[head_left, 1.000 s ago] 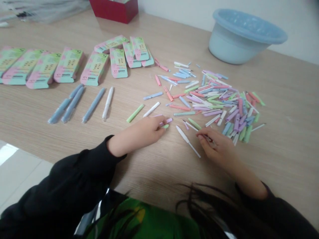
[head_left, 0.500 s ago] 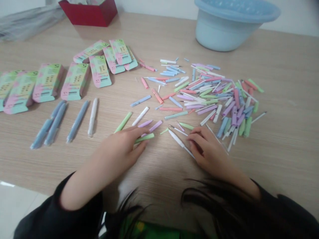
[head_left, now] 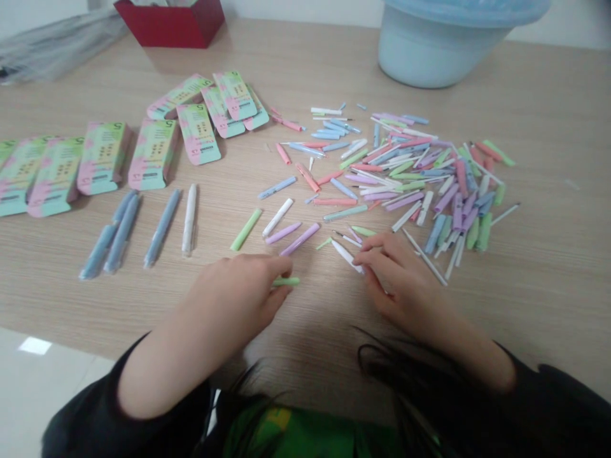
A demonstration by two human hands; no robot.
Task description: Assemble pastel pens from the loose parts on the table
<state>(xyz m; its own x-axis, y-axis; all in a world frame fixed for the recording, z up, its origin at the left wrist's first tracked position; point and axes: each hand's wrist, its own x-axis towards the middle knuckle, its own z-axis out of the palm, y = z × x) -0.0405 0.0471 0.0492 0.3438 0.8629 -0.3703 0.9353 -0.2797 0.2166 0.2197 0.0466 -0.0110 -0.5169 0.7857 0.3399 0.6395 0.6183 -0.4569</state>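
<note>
My left hand (head_left: pixel 251 286) is closed, with a light green pen piece (head_left: pixel 289 281) pinched between thumb and fingers; most of the piece is hidden by the hand. My right hand (head_left: pixel 403 270) has thumb and fingertips drawn together on the rear end of a white pen barrel (head_left: pixel 345 254), whose pointed end faces up and left. Beyond the left hand lie a green pen piece (head_left: pixel 246 229), a white pen piece (head_left: pixel 277 217) and two purple pen pieces (head_left: pixel 300 240). A green pen piece (head_left: pixel 363 231) and a thin refill (head_left: pixel 346 238) lie just past my right fingertips.
A wide pile of coloured pen parts and refills (head_left: pixel 420 172) covers the middle right. Several blue pens (head_left: pixel 162 228) and a white pen (head_left: pixel 189 219) lie at left, before several printed cartons (head_left: pixel 153 152). A red box (head_left: pixel 172 24) and blue basin (head_left: pixel 429 54) stand behind.
My left hand has drawn back toward me with the green piece, away from the purple pieces. The right fingers have closed in on the white barrel. The whole view has shifted slightly.
</note>
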